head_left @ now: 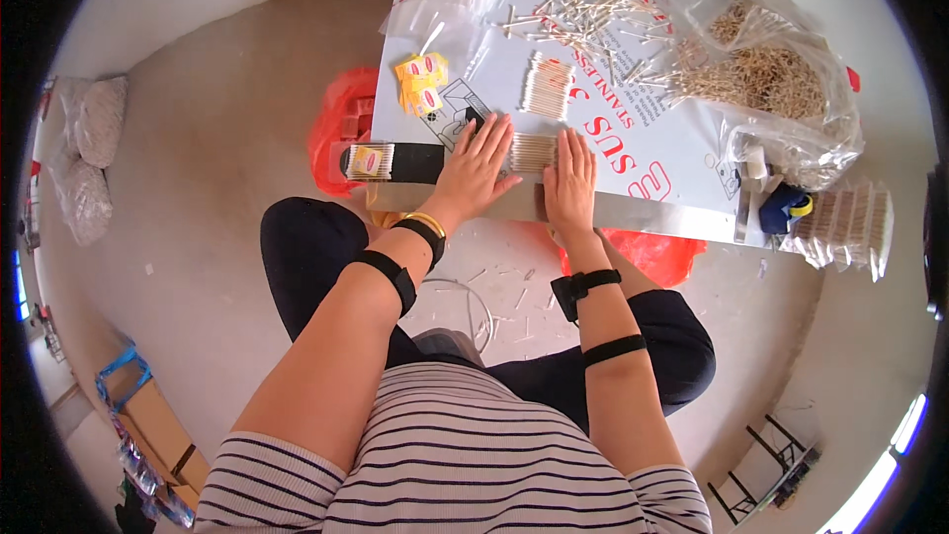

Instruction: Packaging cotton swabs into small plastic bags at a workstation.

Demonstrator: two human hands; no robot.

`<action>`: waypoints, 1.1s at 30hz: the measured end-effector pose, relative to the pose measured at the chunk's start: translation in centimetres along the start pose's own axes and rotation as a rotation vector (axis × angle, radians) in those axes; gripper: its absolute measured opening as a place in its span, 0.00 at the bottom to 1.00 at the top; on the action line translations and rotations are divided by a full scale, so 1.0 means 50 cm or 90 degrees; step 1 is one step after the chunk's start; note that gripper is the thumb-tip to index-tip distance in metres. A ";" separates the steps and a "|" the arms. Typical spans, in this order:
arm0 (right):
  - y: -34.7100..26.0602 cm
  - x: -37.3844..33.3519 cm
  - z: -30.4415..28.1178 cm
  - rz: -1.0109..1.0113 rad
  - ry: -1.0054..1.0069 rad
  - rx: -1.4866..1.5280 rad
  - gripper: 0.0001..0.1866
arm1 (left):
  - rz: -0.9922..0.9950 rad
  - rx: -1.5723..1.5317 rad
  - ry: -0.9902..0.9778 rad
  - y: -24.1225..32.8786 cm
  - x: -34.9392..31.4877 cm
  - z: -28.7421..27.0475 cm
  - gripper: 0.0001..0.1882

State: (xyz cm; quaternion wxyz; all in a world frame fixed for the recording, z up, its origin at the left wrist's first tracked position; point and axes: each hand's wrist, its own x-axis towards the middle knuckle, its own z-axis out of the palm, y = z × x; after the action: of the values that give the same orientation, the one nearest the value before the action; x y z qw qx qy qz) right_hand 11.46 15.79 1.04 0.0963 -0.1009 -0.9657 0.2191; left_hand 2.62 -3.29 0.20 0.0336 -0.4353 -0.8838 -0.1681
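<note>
A row of cotton swabs (pixel 534 152) is flanked on the table (pixel 682 160) by the left hand (pixel 477 166), its fingers loosely spread, and the right hand (pixel 570 183), its fingers straight (contact is unclear), and, presumably light and easily scattered, is best held from both sides.

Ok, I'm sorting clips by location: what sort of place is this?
Probably a small packing workshop: loose cotton swabs lie heaped on the table, near a clear bag of sticks, with yellow cards at the left.
</note>
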 end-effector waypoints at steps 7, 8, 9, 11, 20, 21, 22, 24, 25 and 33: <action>-0.019 -0.004 -0.004 -0.049 -0.046 -0.019 0.36 | -0.002 -0.040 0.028 -0.003 -0.011 0.014 0.45; -0.016 -0.004 -0.001 -0.045 -0.045 -0.016 0.36 | -0.012 -0.004 0.019 0.010 -0.011 0.015 0.46; -0.014 -0.005 0.003 -0.050 -0.039 -0.037 0.37 | -0.022 0.031 0.011 0.023 -0.011 0.015 0.48; -0.013 -0.004 0.014 -0.056 -0.035 -0.052 0.37 | -0.042 0.038 -0.002 0.044 -0.011 0.020 0.49; -0.021 -0.007 0.037 -0.061 -0.037 -0.084 0.39 | -0.066 0.020 -0.032 0.058 -0.006 0.024 0.49; -0.021 -0.008 0.037 -0.062 -0.035 -0.088 0.39 | -0.064 0.019 -0.029 0.058 -0.005 0.025 0.49; -0.023 -0.008 0.037 -0.064 -0.034 -0.090 0.40 | -0.063 0.020 -0.029 0.058 -0.006 0.026 0.49; -0.028 -0.008 0.037 -0.062 -0.035 -0.091 0.41 | -0.054 0.046 -0.012 0.054 -0.008 0.026 0.51; -0.032 -0.009 0.039 -0.062 -0.038 -0.092 0.42 | -0.054 0.048 -0.011 0.048 -0.011 0.025 0.51; -0.044 -0.015 0.051 -0.038 -0.022 -0.133 0.45 | -0.214 -0.123 0.197 -0.107 -0.089 -0.099 0.39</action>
State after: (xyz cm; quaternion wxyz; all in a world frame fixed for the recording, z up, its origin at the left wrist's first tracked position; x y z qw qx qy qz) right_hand 11.25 12.63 -0.33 0.0749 -0.0778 -0.9874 0.1159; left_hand 0.77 -11.29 2.51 0.0982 -0.2524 -0.9079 -0.3199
